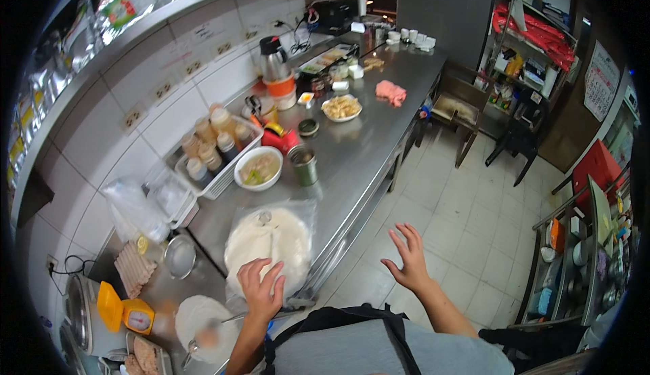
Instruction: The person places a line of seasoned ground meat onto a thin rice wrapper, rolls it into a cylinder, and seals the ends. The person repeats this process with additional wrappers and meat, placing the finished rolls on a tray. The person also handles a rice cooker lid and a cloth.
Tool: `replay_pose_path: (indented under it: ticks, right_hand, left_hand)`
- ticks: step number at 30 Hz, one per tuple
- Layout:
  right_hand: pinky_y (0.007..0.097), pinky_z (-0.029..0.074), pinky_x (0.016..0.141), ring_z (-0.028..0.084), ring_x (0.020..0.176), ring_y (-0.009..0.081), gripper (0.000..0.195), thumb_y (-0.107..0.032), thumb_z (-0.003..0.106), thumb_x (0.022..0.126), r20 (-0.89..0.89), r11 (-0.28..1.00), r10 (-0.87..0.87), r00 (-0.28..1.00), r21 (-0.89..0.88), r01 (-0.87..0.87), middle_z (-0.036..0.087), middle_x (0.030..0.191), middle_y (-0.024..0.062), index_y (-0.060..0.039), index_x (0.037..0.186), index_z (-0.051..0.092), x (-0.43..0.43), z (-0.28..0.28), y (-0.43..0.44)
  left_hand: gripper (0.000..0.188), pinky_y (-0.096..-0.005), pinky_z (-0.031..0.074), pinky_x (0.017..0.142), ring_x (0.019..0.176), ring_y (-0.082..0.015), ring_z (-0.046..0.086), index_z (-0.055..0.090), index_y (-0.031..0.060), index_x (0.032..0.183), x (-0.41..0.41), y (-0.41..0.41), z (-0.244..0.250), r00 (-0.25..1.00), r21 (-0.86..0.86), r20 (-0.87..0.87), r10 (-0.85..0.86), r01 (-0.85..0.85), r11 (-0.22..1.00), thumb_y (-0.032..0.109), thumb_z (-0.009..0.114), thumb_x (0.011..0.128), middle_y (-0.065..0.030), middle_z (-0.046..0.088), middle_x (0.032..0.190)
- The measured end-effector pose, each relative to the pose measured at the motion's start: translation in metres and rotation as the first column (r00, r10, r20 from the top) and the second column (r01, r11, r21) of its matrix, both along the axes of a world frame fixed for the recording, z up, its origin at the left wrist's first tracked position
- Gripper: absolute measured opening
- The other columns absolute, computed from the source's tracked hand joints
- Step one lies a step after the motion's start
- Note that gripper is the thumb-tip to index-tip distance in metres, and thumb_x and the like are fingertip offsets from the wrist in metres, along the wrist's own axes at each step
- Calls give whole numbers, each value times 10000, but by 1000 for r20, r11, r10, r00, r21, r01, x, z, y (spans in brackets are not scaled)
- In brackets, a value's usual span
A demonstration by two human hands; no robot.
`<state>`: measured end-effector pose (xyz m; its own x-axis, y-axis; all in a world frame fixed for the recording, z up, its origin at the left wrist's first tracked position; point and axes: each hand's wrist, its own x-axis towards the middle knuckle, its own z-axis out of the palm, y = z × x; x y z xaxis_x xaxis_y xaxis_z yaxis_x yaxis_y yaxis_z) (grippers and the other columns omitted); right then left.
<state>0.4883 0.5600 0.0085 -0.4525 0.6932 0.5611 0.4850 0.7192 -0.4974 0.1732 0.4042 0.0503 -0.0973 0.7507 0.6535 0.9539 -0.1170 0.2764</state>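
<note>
My left hand [261, 286] hovers over the near edge of a stack of round white wrappers [277, 238] on a plastic sheet, its fingers apart and nothing in them. Whether it touches the stack I cannot tell. Over the floor to the right, my right hand [410, 259] is raised, empty, with fingers spread. A single round wrapper [190, 319] lies at the lower left, bearing a blurred pinkish portion [207, 338] and a metal spoon [192, 346] at its edge. A metal tray of minced filling [144, 357] sits below it.
Behind the stack stand a white bowl of food [259, 168], an opened tin can [303, 165] and a basket of squeeze bottles [218, 184]. A yellow kitchen scale [138, 316] and a strainer [180, 256] are at left. A plate of food [342, 108] stands farther back. Shelving [584, 253] lines the right.
</note>
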Motion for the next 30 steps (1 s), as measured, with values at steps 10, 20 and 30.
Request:
replay_pose_path:
  ticks: [10, 20, 30]
  right_hand:
    - [534, 275, 1077, 338, 1315, 440, 776, -207, 792, 696, -108, 911, -404, 908, -140, 389, 395, 1416, 220, -68, 1382, 456, 101, -20, 60]
    - [552, 232, 1094, 253, 1363, 460, 900, -250, 838, 659, 59, 885, -399, 915, -239, 401, 289, 1473, 237, -73, 1422, 394, 143, -45, 230]
    - [562, 257, 1093, 248, 1374, 460, 1038, -257, 887, 573, 147, 944, -306, 941, -81, 320, 242, 1505, 236, -96, 1447, 351, 156, 16, 490]
  left_hand:
    - [286, -425, 371, 953, 1061, -264, 532, 704, 155, 1054, 113, 231, 7, 889, -46, -43, -456, 454, 890, 153, 697, 768, -56, 594, 1108]
    - [228, -405, 363, 948, 1071, -239, 532, 700, 137, 1028, 176, 458, -47, 808, -93, 54, -586, 589, 803, 138, 670, 803, -46, 600, 1072]
    - [271, -421, 375, 938, 1090, -250, 532, 680, 115, 1101, 204, 742, -74, 847, -359, 186, -498, 531, 768, 155, 658, 834, -67, 616, 1126]
